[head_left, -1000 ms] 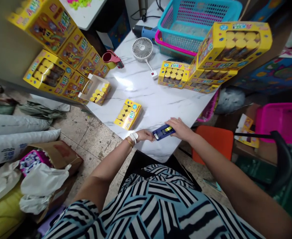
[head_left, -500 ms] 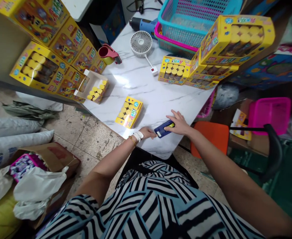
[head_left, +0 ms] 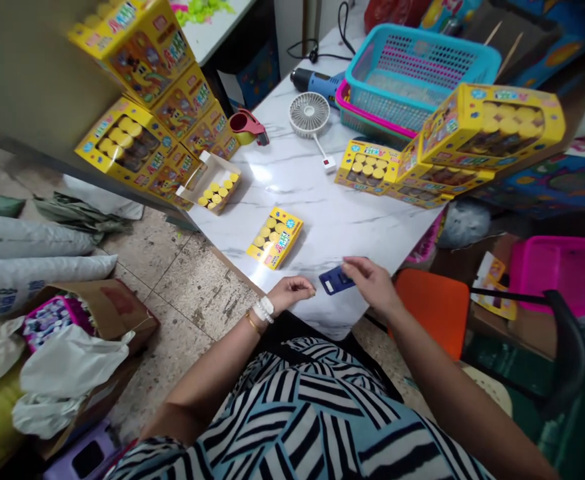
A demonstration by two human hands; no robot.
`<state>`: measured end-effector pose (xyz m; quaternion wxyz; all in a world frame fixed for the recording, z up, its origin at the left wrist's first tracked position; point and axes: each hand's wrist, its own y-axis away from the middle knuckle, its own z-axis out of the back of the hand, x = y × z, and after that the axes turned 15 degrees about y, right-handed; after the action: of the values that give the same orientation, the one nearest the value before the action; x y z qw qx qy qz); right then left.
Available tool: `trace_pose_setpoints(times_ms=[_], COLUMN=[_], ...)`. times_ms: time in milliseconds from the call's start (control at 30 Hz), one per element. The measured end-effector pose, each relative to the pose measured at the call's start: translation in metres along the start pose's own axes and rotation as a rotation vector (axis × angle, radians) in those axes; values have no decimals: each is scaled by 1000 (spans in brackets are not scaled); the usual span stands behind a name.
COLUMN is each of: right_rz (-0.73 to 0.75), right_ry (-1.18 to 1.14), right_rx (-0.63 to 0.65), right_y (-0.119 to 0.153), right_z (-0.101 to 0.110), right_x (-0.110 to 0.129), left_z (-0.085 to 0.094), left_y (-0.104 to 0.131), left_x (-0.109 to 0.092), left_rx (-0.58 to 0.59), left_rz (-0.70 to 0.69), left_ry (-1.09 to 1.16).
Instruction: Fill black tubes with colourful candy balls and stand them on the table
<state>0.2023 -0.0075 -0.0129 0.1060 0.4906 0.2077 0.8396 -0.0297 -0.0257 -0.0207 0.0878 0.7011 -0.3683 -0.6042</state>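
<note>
My left hand (head_left: 292, 291) is just above the table's front edge, thumb and fingertips pinched together; whatever they hold is too small to name. To its right lies a dark blue flat holder (head_left: 336, 280) with a white patch on its near end. My right hand (head_left: 367, 279) is at the holder's right end, fingers bent together, and what lies between them is hidden. A yellow box (head_left: 275, 238) with yellow-capped tubes rests beyond my left hand. Further left is an open box (head_left: 217, 193) with its flap up and yellow caps inside.
Yellow boxes (head_left: 172, 110) are stacked at the left, others (head_left: 492, 127) at the right. A white fan (head_left: 309, 113), a red tape dispenser (head_left: 249, 127), a blue tool (head_left: 322, 85) and a turquoise basket (head_left: 417, 73) stand farther back. An orange chair (head_left: 432, 310) is at the right.
My left hand has moved away from the blue holder, leaving a gap. My right hand has drawn back to the holder's right end, its fingers more bent. The whole view has shifted.
</note>
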Motion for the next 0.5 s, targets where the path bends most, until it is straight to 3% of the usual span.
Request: trace_pose_setpoints(times_ms=[100,200,367,500], right_rz=[-102,-139,-205,-179], right_ry=[-237,-348,-420,-382], right_rx=[439,638,667,549], right_y=[6,4,2,4], right_z=[-23,-38,-44,-51], right_x=[21,33,39,40], left_z=[8,15,29,34], left_y=[13,17,19,19], left_x=[-21,-34,-43,-37], left_rx=[90,133,144,126], left_rz=[-24,-27,-24,16], left_ry=[67,74,9,-43])
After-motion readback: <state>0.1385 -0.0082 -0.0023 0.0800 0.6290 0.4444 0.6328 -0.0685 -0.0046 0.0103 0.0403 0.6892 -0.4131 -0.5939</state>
